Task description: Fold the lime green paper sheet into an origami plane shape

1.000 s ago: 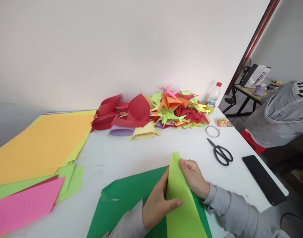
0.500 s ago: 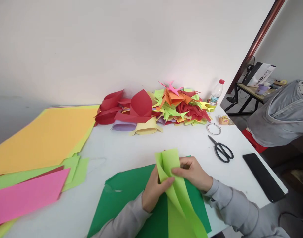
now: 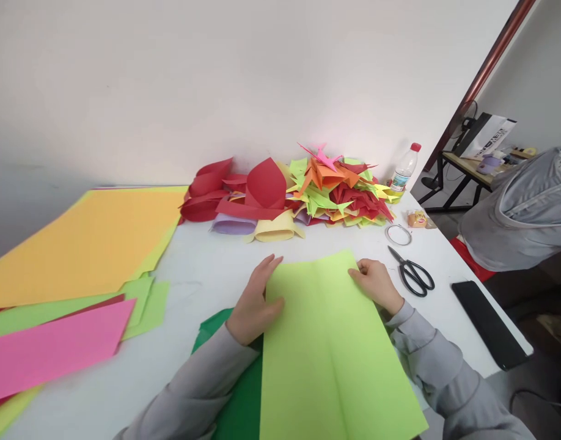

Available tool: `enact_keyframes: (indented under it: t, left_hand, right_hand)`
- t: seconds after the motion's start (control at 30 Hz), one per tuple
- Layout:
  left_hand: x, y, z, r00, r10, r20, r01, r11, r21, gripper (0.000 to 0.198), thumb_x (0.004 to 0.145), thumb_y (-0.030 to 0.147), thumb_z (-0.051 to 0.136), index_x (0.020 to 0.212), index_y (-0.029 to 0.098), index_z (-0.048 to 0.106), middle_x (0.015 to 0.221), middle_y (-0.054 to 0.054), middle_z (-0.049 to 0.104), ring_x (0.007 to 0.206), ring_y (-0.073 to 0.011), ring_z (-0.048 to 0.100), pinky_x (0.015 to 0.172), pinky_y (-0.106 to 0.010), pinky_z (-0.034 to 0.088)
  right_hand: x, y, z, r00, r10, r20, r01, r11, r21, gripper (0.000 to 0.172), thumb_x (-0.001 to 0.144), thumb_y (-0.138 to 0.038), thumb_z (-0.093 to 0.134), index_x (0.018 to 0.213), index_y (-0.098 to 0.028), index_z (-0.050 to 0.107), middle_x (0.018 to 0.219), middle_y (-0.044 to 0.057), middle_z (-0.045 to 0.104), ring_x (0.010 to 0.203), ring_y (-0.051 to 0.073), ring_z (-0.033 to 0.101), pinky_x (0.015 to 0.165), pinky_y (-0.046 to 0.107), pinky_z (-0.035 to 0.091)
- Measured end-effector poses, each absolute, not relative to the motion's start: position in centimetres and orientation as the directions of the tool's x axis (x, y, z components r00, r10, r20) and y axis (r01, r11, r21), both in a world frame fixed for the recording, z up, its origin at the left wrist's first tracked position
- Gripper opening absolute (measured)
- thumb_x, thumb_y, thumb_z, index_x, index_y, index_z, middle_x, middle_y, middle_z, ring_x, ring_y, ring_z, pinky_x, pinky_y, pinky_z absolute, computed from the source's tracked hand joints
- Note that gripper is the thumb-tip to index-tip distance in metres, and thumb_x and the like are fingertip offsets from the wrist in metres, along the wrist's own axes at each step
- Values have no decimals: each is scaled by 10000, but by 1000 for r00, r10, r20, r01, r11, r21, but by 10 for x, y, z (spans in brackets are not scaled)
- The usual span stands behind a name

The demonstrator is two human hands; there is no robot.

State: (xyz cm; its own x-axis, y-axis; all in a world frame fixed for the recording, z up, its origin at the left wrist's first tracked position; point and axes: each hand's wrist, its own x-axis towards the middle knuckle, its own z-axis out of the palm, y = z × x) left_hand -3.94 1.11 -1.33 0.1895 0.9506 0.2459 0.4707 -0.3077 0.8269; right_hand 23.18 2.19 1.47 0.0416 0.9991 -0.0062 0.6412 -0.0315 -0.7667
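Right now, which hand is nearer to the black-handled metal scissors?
Right. The right hand lies beside the black-handled metal scissors, just left of them; the left hand is farther left, across the light green paper sheet.

Lime-green sheet [image 3: 326,342]: unfolded flat, one lengthwise centre crease
Position: overlapping the dark green sheet [image 3: 237,403], partly covering it
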Motion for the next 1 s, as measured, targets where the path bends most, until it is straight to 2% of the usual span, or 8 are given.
enact_keyframes:
  t: [0.17,0.27,0.37,0.5,0.63,0.77,0.9,1.0]
  left_hand:
    - [-45,16,-14,411,837,361,628,-547,554,478,800,175,461,1259,244,573,1511,-65,339,1415,-322,223,1135,-559,226]
    - [-41,12,-7,583,766,271,624,-636,454,435,892,175,338,1214,255,620,1484,-59,401,1408,-288,263,1136,-550,216]
    - [-34,1,1,687,716,123,635,-675,376,426,950,332,339,1317,251,539,1499,-81,372,1407,-288,267,1141,-540,180]
    - [-31,-11,5,732,680,43,641,-708,297,748,814,675,471,1423,249,392,1525,-123,295,1412,-349,227,1132,-581,68]
    - [-35,-19,1,723,691,29,658,-700,276,1011,622,808,549,1446,263,337,1542,-142,250,1419,-391,163,1117,-605,15]
    - [-30,-22,5,729,685,4,662,-706,250,1151,510,822,614,1460,248,308,1556,-164,196,1422,-427,89,1105,-628,20]
    - [-9,-10,9,752,660,6,645,-736,205,926,732,783,451,1452,214,326,1552,-169,209,1435,-369,103,1120,-590,99]
    - [7,5,5,758,653,-8,644,-746,170,863,817,753,325,1456,172,317,1539,-205,219,1425,-385,138,1101,-619,137]
  right_hand:
    - [232,21,19,77,993,93,784,-2,-620,191,772,-261,559,601,-204,494,512,-43,450,525,125,409,546,250,241]
    - [233,22,17,77,991,112,812,3,-584,186,802,-283,549,637,-207,510,534,-36,482,535,133,444,556,246,256]
    - [235,25,14,73,990,124,823,10,-567,191,825,-306,548,664,-206,529,556,-30,517,550,137,473,560,242,266]
    - [238,27,13,68,989,128,830,15,-557,186,843,-321,555,699,-203,550,578,-28,543,560,138,491,560,240,270]
    - [238,27,16,42,993,108,841,23,-541,138,857,-327,563,818,-200,599,603,-24,570,586,147,515,561,245,270]
    - [233,24,21,10,998,61,895,18,-446,402,835,-445,602,1132,-177,572,685,9,618,652,183,567,554,259,269]
    - [232,23,21,0,999,46,908,19,-418,520,801,-395,645,1248,-173,503,778,31,654,728,207,610,593,267,348]
    - [236,24,15,-29,996,87,885,66,-460,538,788,-305,640,1280,-174,468,905,51,672,804,217,630,671,302,447]
